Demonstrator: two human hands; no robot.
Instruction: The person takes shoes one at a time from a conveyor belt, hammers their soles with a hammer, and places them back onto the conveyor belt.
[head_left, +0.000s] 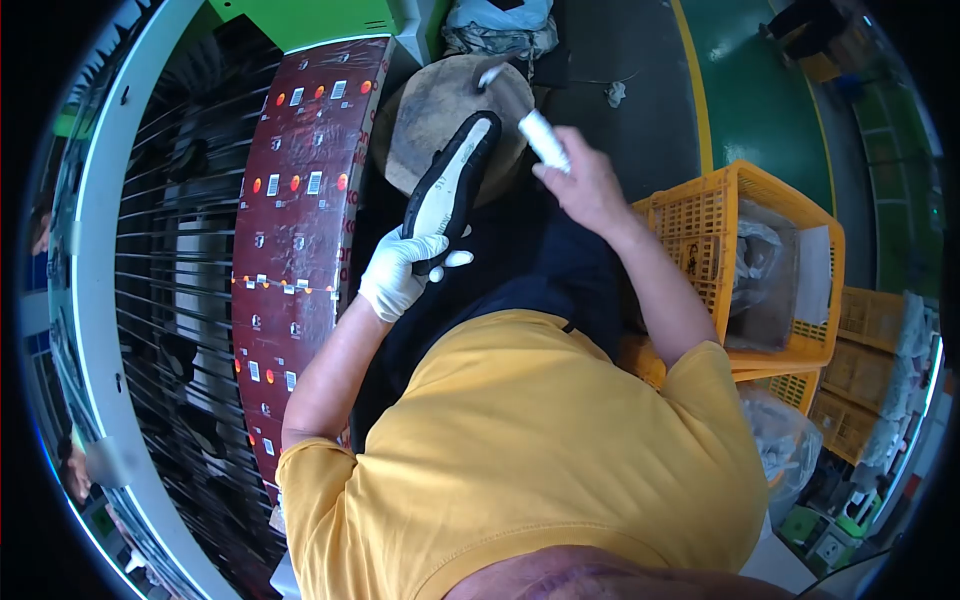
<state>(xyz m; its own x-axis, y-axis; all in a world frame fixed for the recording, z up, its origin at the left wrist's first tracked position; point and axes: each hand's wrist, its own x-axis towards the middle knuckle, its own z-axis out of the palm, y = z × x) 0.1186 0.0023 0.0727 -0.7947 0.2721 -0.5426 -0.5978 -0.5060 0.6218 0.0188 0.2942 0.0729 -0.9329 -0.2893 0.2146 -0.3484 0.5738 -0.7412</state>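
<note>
My left hand [402, 272], in a white glove, grips the heel end of a black shoe upper [448, 190]. Its pale sole side, with small dark markings, faces up, and the toe points away from me over a round wooden block [425, 115]. In my bare right hand [590, 188] is a hammer [541, 136], held by its white-wrapped handle. The hammer's head, slightly blurred, is above the far right part of the block, apart from the shoe upper.
Dark red printed sheeting [295, 220] covers a surface on my left, beside a rack of dark rods [180, 270]. Yellow plastic crates [735, 270] with clear bags stand at my right. A bundled bag [500, 30] lies beyond the block. Another person's legs [805, 30] show at far right.
</note>
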